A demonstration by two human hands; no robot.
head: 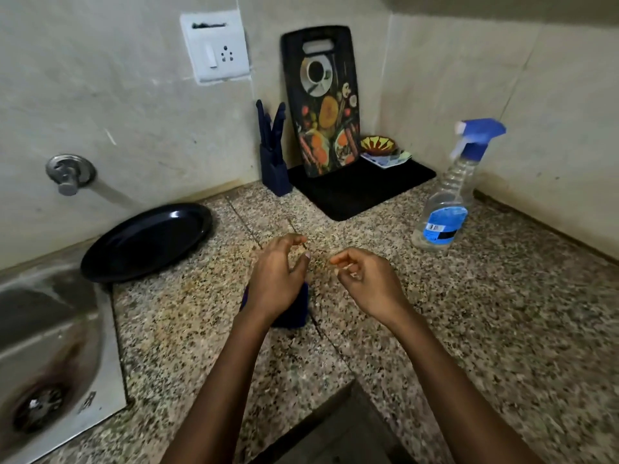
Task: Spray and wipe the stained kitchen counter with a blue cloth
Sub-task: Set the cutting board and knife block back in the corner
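Observation:
A clear spray bottle [450, 202] with a blue trigger head and blue label stands upright on the speckled granite counter [502, 296] at the right. A dark blue cloth [294, 313] lies folded on the counter, mostly hidden beneath my left hand [278, 279]. That hand hovers above the cloth with loosely curled fingers and holds nothing. My right hand [365, 279] hangs beside it, a little to the right, fingers also loosely curled and empty. A faint yellowish stain shows on the counter just beyond my fingertips.
A black oval plate [147, 242] lies by the steel sink [50, 346] at left. At the back corner stand a blue knife block [274, 162], a printed cutting board [326, 102], a black mat [361, 189] and a small painted bowl [377, 145]. The counter's inner edge drops off near bottom centre.

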